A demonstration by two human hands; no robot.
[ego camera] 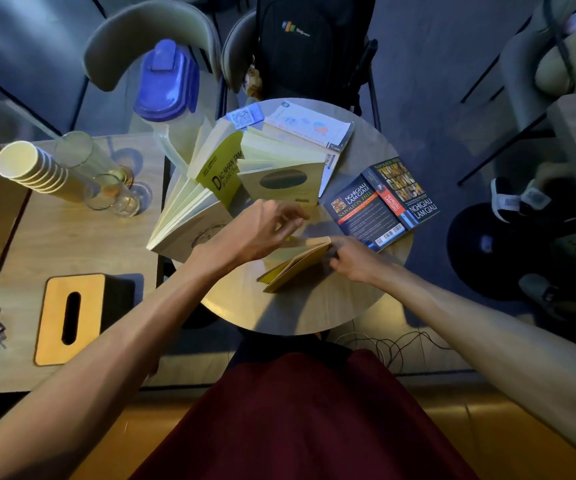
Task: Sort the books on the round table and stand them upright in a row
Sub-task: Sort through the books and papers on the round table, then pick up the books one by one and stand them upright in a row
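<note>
Just right of frame centre, a thin yellow book (297, 268) stands slightly open on the round table (307, 306), and the right hand (352, 258) grips its right end with curled fingers. The left hand (258, 230) curls loosely above its top edge, and whether it holds the book cannot be told. Above them, 3 fanned books (283, 185) stand upright.

Head view, steeply down, over round table (314, 306)
</note>
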